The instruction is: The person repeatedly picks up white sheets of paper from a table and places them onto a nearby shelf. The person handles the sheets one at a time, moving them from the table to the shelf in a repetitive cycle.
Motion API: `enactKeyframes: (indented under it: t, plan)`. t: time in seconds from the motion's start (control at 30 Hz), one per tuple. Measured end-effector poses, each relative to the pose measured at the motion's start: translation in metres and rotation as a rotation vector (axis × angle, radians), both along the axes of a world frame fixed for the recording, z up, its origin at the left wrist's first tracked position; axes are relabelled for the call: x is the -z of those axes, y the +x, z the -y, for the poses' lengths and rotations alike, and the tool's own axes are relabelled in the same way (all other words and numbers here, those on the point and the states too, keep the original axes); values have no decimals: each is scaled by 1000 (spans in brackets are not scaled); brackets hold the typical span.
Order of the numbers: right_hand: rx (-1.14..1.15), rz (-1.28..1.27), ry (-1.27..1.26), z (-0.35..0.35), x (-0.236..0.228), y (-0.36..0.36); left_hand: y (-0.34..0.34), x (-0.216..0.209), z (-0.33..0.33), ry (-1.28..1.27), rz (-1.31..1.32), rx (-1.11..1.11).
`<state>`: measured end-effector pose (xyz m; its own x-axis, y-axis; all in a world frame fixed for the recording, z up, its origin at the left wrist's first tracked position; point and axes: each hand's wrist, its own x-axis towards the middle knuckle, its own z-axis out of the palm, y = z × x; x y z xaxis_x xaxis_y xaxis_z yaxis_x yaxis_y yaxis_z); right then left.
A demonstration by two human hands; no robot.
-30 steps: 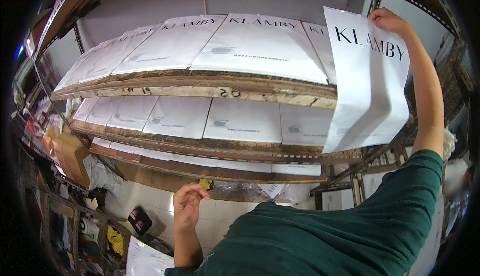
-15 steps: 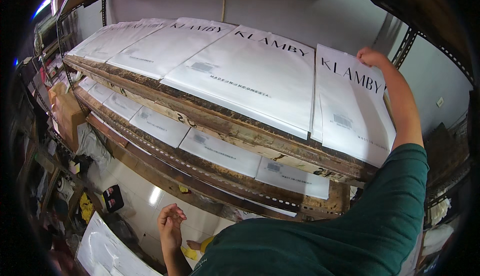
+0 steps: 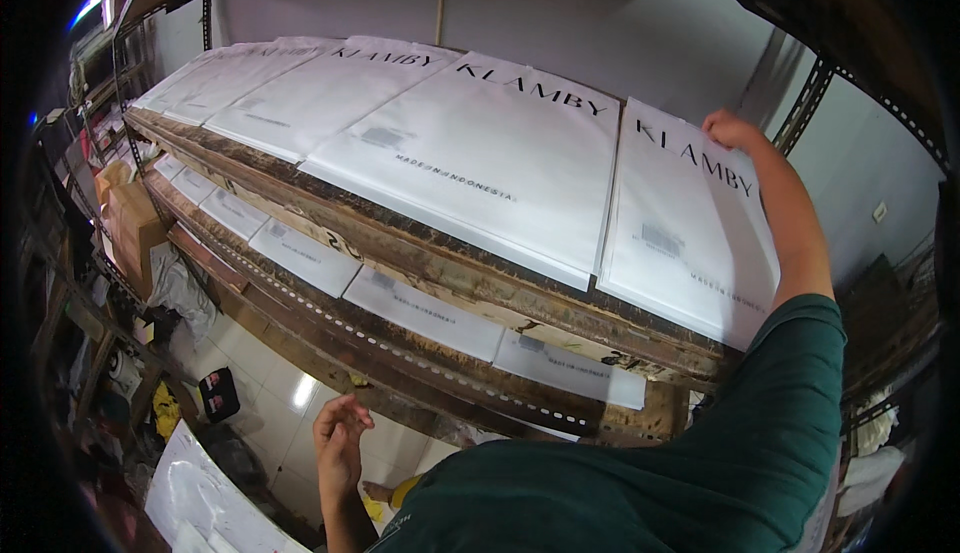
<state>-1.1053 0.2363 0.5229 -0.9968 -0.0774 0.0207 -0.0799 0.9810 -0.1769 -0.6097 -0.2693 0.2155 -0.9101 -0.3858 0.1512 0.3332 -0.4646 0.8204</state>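
- Two hands are in view: the right hand [image 3: 735, 131] lies on the far top corner of the white flat package [image 3: 690, 228] at the right end of the upper shelf [image 3: 470, 273]. Its fingers rest on the package's top edge; whether they pinch it or only press it I cannot tell.
- That package lies flat just beside a larger white package [image 3: 480, 168], and its near edge hangs over the shelf's front.
- Risk, as I judge it: with so much overhang, a pull toward the person could tip the package off the shelf front and down to the tiled floor [image 3: 270, 393]; a sideways push could ride it over its neighbour and knock the row askew.
- The left hand [image 3: 340, 438] hangs low by the lower shelf [image 3: 330, 328], fingers loosely curled and holding nothing.
- Against half a second ago, the right hand sits at much the same corner, the package has not visibly shifted, and the left hand is a little higher.
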Motion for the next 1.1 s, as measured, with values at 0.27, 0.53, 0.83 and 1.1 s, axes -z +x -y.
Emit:
enactKeyframes:
  t: [0.27,0.53,0.83,1.1]
  plan:
    - [-101,-383,-24,54,-23,28,7,0,20,10,-23,20]
    - [-987,-431,93,347,-73,198,28,-17,77,-34,-21,-17]
    - [-1768,-602,100,655,-82,493,166,22,163,230,28,-379]
    - [-2594,-438,66,748,54,637,302,81,153,462,154,-983]
